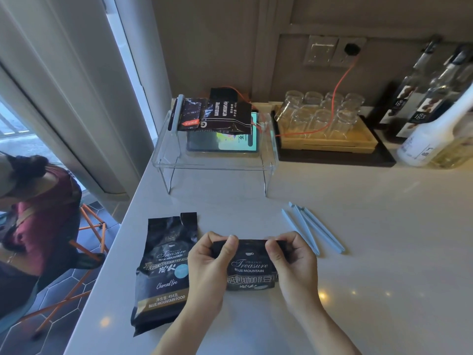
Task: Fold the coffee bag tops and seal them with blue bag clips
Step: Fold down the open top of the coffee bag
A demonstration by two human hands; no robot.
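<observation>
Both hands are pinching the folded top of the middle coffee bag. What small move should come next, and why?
Probably the right hand lets go and reaches for a blue bag clip on the counter just beyond it, while the left hand keeps the fold pinned. The coffee bag looks folded but carries no clip.

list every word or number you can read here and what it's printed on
Coffee bag held in left hand and right hand: "Treasure", "BLUE MOUNTAIN"
Lying coffee bag: "Treasure", "BLUE MOUNTAIN", "Charcoal fire", "454", "BLUE MOUNTAIN FOOD"
Clipped bag on acrylic stand: "BAKED COFFEE", "NET WEIGHT"
Bottle labels: too blurred
Blue clips: no text
</observation>
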